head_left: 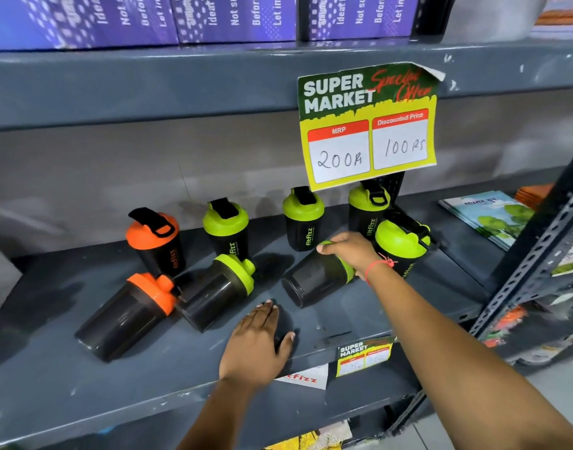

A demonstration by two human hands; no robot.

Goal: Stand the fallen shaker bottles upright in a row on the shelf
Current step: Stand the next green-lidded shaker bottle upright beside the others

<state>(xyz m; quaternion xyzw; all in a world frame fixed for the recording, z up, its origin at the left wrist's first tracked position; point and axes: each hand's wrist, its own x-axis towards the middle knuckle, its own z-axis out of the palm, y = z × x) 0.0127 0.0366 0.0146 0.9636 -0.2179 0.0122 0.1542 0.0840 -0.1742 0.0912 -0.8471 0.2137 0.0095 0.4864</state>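
Black shaker bottles stand and lie on a grey metal shelf. Upright at the back are an orange-lidded bottle and three green-lidded ones; another green-lidded bottle stands nearer on the right. Three lie on their sides in front: an orange-lidded one, a green-lidded one, and a green-lidded one. My right hand grips that last fallen bottle at its lid end. My left hand rests flat on the shelf, fingers apart, holding nothing.
A yellow-green price sign hangs from the shelf above, over the back right bottles. Purple boxes fill the upper shelf. Booklets lie at the right end. A perforated upright post stands at right.
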